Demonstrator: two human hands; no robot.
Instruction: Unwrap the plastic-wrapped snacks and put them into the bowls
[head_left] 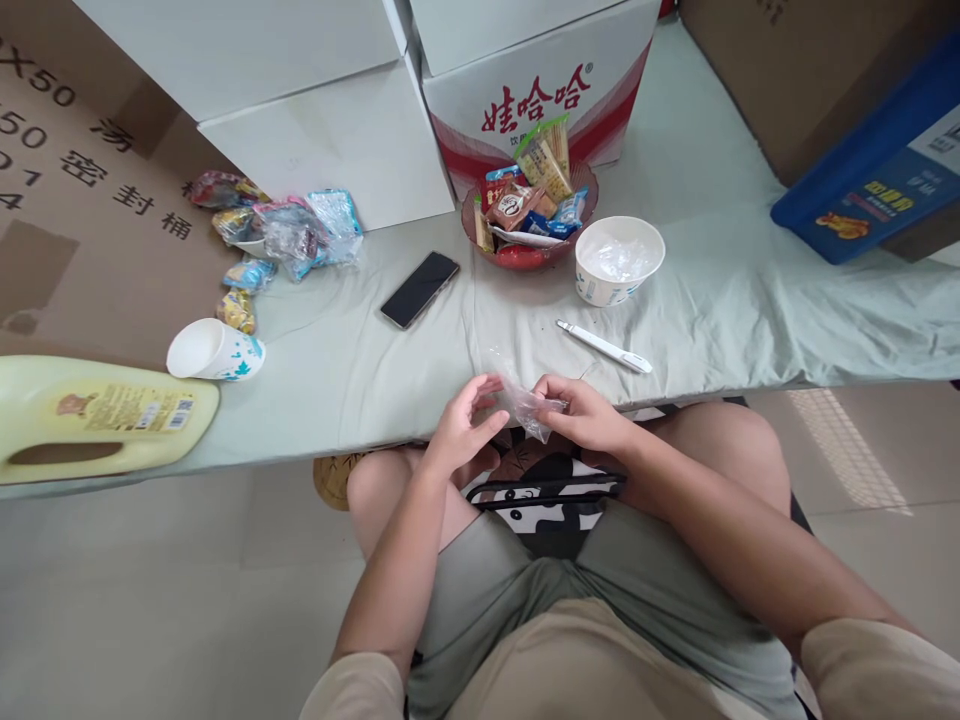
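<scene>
I am recording a cloth-covered table [337,375] above tiled floor [187,590], white cartons [315,145] behind. At its front edge, the right hand [583,414] is pinching a clear wrapper [528,406]; the left hand [463,428] is curving half-open beside it.

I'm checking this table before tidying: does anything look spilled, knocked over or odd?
Nothing looks spilled. The paper cup beside the yellow bottle seems to lean, though I can't tell whether it's tipped or the wide view skews it. The white cutter lying loose near the right hand might be out of place.
</scene>
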